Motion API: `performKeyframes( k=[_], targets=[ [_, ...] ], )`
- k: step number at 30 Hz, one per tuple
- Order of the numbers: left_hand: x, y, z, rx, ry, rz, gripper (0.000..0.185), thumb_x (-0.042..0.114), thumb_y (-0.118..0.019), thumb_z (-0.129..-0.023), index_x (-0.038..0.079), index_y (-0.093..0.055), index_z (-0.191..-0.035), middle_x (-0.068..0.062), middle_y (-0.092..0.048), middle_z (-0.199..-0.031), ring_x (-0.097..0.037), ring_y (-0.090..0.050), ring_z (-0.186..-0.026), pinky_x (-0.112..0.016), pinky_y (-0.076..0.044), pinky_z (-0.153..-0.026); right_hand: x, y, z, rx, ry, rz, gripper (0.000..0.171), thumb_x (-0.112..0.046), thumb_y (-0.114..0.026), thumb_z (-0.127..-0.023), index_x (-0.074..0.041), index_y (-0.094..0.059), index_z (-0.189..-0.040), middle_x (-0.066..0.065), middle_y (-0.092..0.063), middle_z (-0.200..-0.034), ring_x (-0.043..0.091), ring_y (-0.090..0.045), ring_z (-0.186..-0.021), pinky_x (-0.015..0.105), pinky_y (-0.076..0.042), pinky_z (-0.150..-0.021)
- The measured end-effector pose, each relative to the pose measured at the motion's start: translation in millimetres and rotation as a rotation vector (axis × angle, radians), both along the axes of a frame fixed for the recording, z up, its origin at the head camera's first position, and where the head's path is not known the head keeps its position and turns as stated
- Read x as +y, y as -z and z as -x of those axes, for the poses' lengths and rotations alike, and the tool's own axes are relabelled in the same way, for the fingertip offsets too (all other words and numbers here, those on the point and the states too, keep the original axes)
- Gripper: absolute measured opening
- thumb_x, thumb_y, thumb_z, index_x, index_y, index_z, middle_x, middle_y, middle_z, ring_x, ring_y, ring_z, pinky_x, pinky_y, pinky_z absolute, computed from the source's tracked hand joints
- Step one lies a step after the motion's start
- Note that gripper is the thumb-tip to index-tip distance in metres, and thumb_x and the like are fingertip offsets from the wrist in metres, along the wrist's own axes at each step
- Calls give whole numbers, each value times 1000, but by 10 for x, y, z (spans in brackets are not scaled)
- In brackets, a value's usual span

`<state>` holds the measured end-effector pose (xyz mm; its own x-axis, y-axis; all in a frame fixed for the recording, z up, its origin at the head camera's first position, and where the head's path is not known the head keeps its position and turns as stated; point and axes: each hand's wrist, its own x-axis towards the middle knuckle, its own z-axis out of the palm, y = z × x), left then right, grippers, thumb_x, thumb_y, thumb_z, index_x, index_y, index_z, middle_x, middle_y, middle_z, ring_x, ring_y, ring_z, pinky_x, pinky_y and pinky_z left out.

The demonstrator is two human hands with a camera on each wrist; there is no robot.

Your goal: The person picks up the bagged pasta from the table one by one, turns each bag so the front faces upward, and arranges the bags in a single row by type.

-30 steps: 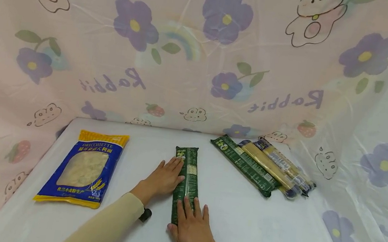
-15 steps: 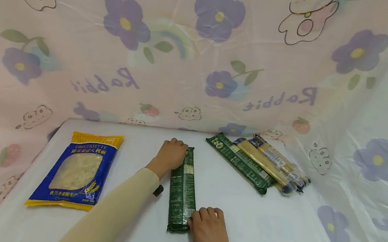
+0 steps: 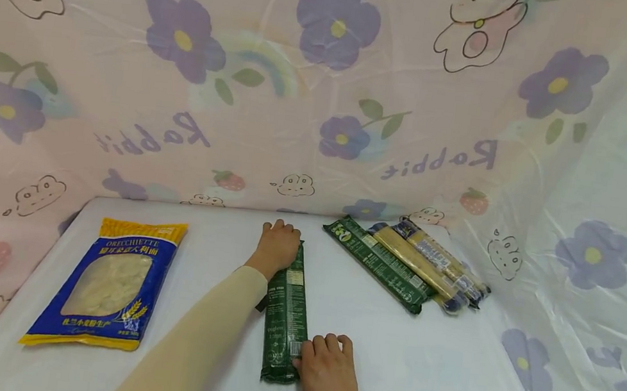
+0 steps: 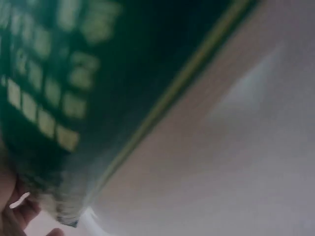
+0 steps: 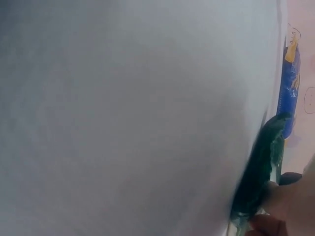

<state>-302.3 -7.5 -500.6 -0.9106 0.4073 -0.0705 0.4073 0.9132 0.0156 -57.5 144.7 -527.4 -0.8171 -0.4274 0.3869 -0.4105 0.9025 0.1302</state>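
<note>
A long green spaghetti pack (image 3: 284, 321) lies lengthwise in the middle of the white table. My left hand (image 3: 278, 246) grips its far end from the left, fingers bent over and out of sight beneath the hand. At the near right corner, my right hand (image 3: 328, 374) holds the pack's edge with curled fingers. The left wrist view shows the green wrapper (image 4: 74, 88) close up, with fingertips (image 4: 27, 211) by its crimped end. In the right wrist view, the pack (image 5: 258, 167) stands out at the right, thumb and fingers at its end.
A blue and yellow bag of orecchiette (image 3: 108, 285) lies on the left of the table (image 3: 415, 375). At the back right, another green pack (image 3: 378, 264) lies slanted beside clear-wrapped pasta packs (image 3: 422, 259). A patterned curtain (image 3: 270, 119) rises behind.
Both hands lay flat on the pack before. The left has moved to its far end and bent its fingers round it; the right has shifted to the near right edge and curled.
</note>
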Motion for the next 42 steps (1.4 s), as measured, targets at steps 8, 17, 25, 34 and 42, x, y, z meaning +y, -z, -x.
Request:
performKeyframes(
  k=[8, 17, 25, 34, 42],
  targets=[
    [-120, -119, -71, 231, 13, -165, 27, 24, -48, -113, 11, -69, -124, -6, -70, -121, -30, -56, -119, -55, -42, -110, 33, -14, 18, 13, 29, 14, 45, -53, -84, -85, -16, -58, -81, -2, -49, -72, 21, -55, -78, 44, -47, -83],
    [-171, -347, -201, 530, 68, -352, 28, 20, -49, -113, 7, -73, -106, -11, -73, -107, -35, -62, -107, -56, -47, -101, 117, 15, 72, 64, 38, 50, 56, -58, -84, -82, -14, -52, -71, 0, -44, -66, 23, -52, -71, 46, -47, -80],
    [-170, -508, -288, 625, 94, -449, 29, 22, -47, -114, 7, -72, -109, -11, -71, -105, -35, -61, -104, -54, -47, -97, 118, 33, 92, 22, 34, 87, 50, -53, -82, -87, -15, -54, -72, -1, -47, -67, 21, -52, -73, 45, -45, -81],
    [-105, -945, -456, 768, 171, -649, 20, 18, -54, -111, 8, -71, -105, -10, -71, -104, -33, -58, -102, -52, -46, -94, 100, -88, 214, 40, 55, 185, 40, -37, -86, -87, -12, -57, -76, 0, -54, -70, 22, -55, -73, 42, -43, -80],
    [-90, -1211, -595, 800, 165, -579, 22, 16, -53, -111, 7, -72, -107, -12, -66, -97, -35, -54, -90, -52, -47, -80, 80, -129, 306, 201, 24, 155, 37, -24, -91, -75, -8, -58, -76, 5, -56, -66, 25, -55, -67, 42, -45, -75]
  ],
)
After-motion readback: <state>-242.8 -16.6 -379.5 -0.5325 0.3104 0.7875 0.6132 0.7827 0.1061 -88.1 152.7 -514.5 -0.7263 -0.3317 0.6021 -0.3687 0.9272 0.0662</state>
